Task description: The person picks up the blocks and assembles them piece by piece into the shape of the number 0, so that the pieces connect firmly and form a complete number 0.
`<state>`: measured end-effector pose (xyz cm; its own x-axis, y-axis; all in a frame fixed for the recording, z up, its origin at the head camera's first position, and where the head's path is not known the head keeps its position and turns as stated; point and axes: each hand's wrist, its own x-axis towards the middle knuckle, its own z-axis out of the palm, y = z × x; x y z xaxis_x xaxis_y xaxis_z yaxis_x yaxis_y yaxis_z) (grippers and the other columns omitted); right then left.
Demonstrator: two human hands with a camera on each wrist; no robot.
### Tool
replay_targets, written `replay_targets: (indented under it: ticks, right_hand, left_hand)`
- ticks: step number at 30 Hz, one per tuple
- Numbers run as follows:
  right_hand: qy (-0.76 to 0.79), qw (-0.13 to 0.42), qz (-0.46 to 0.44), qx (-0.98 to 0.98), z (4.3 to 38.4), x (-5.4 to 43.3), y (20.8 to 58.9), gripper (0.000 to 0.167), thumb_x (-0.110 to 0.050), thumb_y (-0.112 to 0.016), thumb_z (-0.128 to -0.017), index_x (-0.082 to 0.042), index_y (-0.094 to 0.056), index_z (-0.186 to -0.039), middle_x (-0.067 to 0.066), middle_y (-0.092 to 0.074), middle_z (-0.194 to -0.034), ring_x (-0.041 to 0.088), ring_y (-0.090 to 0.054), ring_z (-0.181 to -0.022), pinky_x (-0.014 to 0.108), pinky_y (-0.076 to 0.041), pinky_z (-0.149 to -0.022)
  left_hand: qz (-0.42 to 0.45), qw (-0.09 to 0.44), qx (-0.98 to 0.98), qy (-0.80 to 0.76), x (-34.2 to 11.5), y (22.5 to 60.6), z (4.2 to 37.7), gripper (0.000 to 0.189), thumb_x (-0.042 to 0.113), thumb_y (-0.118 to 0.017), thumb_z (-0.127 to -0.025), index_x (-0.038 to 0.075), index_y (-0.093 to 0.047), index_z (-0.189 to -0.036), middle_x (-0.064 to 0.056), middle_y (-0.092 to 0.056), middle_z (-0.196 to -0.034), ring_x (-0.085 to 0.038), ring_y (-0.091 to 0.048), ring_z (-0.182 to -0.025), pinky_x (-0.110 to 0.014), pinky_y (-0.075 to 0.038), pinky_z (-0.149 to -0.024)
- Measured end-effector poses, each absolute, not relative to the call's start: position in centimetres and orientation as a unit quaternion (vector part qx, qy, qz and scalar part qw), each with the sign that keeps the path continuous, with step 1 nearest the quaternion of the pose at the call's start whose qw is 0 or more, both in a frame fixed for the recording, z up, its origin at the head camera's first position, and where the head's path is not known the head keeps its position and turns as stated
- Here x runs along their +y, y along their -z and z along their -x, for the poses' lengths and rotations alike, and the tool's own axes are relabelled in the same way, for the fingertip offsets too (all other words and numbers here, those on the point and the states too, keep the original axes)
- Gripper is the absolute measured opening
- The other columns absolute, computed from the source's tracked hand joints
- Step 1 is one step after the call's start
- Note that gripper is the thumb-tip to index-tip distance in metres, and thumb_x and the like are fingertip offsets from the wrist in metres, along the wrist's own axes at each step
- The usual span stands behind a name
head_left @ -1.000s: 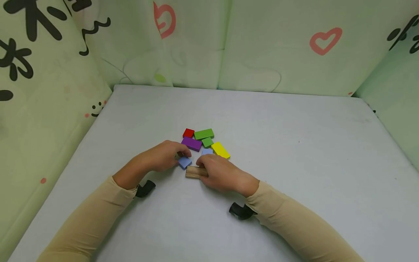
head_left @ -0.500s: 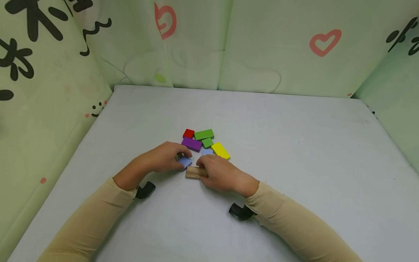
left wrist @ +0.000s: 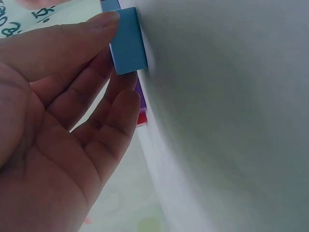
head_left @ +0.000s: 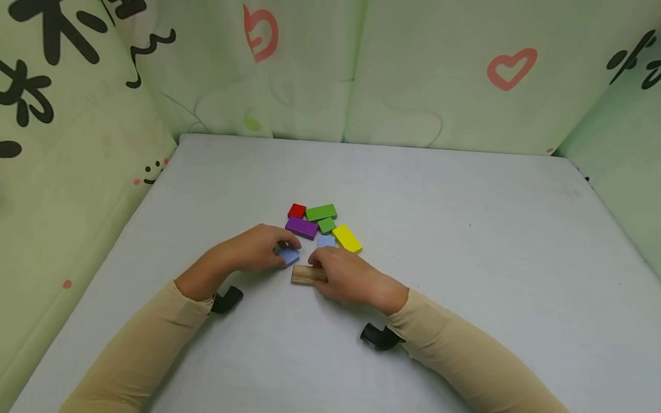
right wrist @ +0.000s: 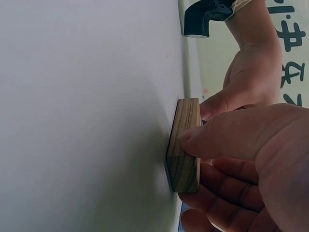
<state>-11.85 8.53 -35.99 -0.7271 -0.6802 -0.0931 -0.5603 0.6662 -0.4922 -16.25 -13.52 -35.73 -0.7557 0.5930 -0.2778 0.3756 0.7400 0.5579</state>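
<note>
My left hand (head_left: 258, 248) pinches a small light-blue block (left wrist: 129, 41) between thumb and fingers, close to the table, left of the wooden block. With my right hand (head_left: 348, 275) I grip a brown wood-grain block (right wrist: 186, 145); the thumb lies on its long side and its left end sticks out past the fingers. Just beyond the right fingers lies a second light-blue block (head_left: 326, 241), partly covered by that hand. A purple block (head_left: 302, 228) rests past the left fingertips, and a yellow block (head_left: 348, 238) lies beyond the right hand.
Behind the purple block are a red block (head_left: 296, 210), a long green block (head_left: 321, 212) and a small green block (head_left: 327, 225), close together. The white table (head_left: 465, 241) meets printed pale-green curtains (head_left: 413, 74) at the back and sides. Black wrist cameras (head_left: 381, 336) hang under both forearms.
The left thumb and fingers have closed on the light-blue block and shifted it slightly left, away from the wooden block. My right hand keeps its grip almost unmoved.
</note>
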Motion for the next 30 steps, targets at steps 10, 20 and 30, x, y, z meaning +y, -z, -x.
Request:
replay_targets:
  ticks: [10,20,30]
  right_hand:
    - [0.222,0.138,0.345,0.901,11.62,8.25,36.00,0.032,-0.009,-0.071,-0.091,0.004,-0.060,-0.119,0.011,-0.066,-0.107,0.023,-0.059,-0.093,0.037,-0.052,-0.087]
    - [0.220,0.126,0.357,0.899,11.49,8.04,36.15,0.032,-0.009,-0.072,-0.091,0.004,-0.061,-0.119,0.011,-0.066,-0.107,0.022,-0.060,-0.092,0.036,-0.052,-0.087]
    - [0.229,0.126,0.354,0.898,11.36,7.96,36.19,0.032,-0.008,-0.072,-0.091,0.004,-0.061,-0.118,0.011,-0.066,-0.107,0.023,-0.060,-0.091,0.036,-0.052,-0.086]
  left_hand:
    - [-0.271,0.234,0.903,-0.237,-13.76,35.52,15.97,0.038,0.002,-0.071,-0.090,0.006,-0.066,-0.128,-0.005,-0.065,-0.121,-0.023,-0.059,-0.109,-0.038,-0.050,-0.097]
    - [-0.281,0.233,0.900,-0.236,-13.95,35.48,15.87,0.038,-0.001,-0.071,-0.090,0.006,-0.066,-0.126,-0.005,-0.066,-0.121,-0.023,-0.059,-0.109,-0.039,-0.049,-0.097]
    - [-0.278,0.237,0.899,-0.243,-14.07,35.55,15.79,0.037,-0.002,-0.070,-0.089,0.006,-0.067,-0.125,-0.004,-0.066,-0.119,-0.024,-0.059,-0.111,-0.039,-0.050,-0.097]
